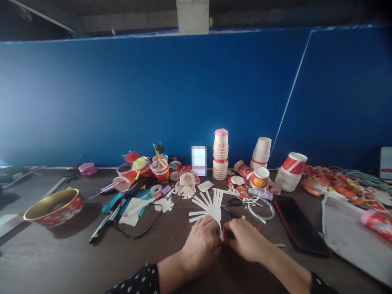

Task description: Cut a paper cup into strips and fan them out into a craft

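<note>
A white paper cup cut into strips (pixel 214 211) lies splayed flat in front of me, its strips fanned out to the left and away. My left hand (pixel 204 237) is closed over the near side of it, fingers bent. Close beside it, my right hand (pixel 241 237) pinches at the near edge, where a thin white strip shows between the two hands. My fingertips partly hide what they grip there. Just past my right hand lie black-handled scissors (pixel 233 203).
Behind stand a tall stack of paper cups (pixel 221 157) and a blurred phone-like screen (pixel 199 160). To the left are a red-gold bowl (pixel 54 208), decorated cups (pixel 159 169) and a tape roll (pixel 156 190). A dark phone (pixel 300 224) and a white tray (pixel 352 237) lie right.
</note>
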`<state>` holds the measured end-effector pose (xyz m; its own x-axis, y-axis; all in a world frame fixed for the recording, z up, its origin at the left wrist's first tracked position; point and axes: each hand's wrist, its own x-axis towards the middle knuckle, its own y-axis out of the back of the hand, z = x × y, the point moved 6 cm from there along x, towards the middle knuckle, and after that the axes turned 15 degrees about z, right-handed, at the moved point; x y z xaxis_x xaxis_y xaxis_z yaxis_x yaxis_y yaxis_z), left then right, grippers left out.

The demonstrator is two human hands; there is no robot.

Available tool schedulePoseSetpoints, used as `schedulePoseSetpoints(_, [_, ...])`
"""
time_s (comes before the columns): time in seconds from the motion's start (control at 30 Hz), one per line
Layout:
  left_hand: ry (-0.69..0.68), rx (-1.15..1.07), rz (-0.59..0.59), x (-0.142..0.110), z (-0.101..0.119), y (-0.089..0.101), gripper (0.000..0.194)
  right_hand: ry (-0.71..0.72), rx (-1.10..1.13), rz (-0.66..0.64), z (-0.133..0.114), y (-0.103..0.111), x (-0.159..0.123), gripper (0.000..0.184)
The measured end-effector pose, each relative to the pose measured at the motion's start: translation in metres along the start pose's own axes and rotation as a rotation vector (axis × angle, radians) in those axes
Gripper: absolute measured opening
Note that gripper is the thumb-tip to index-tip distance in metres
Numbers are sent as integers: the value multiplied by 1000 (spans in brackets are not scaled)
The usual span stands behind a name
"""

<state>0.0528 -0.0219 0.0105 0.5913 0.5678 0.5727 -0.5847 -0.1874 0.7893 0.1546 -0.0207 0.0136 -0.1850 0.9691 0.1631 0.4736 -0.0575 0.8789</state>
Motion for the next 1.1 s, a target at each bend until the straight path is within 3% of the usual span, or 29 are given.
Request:
schedulePoseSetpoints(0.23, [-2,-35,25,-1,-2,-6,10,150,-143,52,-8,14,-5,18])
schedulePoseSetpoints(0.4, [-20,-32,67,0,-2,-5,12,224,-324,9,-17,7,-9,21])
schedulePoseSetpoints(0.57, [-5,-47,64,0,-3,-3,11,317,-346,68,-24,1,-9,23])
schedulePoseSetpoints(0.8, [130,-154,31,-2,-12,3,1,328,-324,50,-22,-1,-7,20])
schedulePoseSetpoints(1.1, [164,-231,64,-4,-14,0,11,321,-310,49,-20,0,-6,18])
